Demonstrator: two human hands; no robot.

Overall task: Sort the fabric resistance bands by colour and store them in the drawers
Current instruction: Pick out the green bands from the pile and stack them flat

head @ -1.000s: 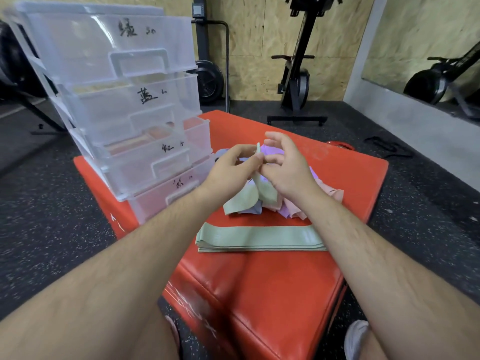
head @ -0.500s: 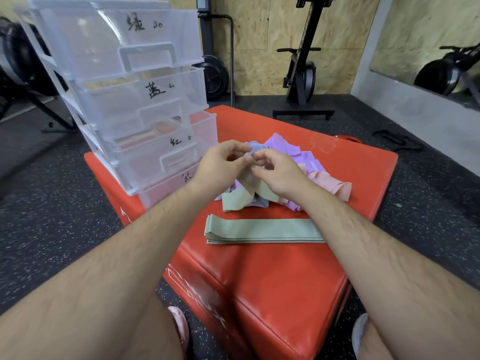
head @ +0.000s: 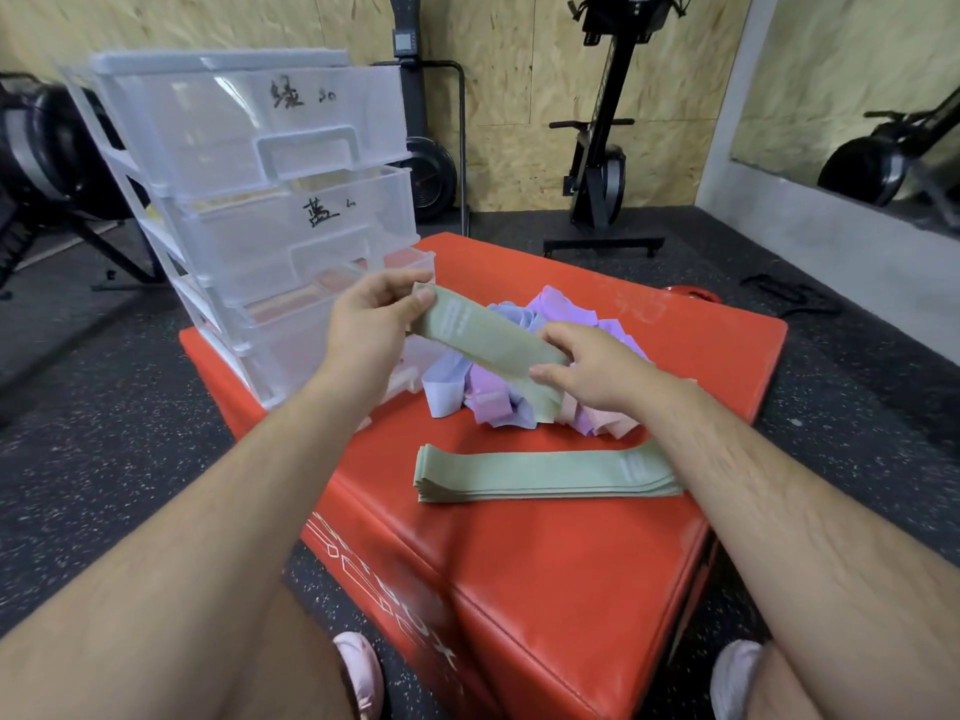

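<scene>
Now, the largest thing is the red padded vinyl box (head: 545, 574), and all the task's things rest on it. At its far left corner stands the clear plastic drawer tower (head: 208, 148), with handwritten marks on the drawer fronts. To the right of the tower lies the loose heap of purple, lilac and pink fabric bands (head: 566, 314), not yet sorted. In front of the heap, nearer to the person, is the flat stack of sage green fabric bands (head: 540, 472), with its long axis going from left to right.

Above the heap, both hands hold one more sage green fabric band (head: 483, 337), stretched flat between them. Its long axis is tilted, from upper left down to lower right. The left hand (head: 369, 330) pinches the far left end between thumb and fingers. The right hand (head: 597, 368) grips the near right end with curled fingers, and a short tail hangs below it.

I judge the stack to be the next goal. It lies straight below the right hand, which is the nearer one, so the band must turn a little to match it.
</scene>
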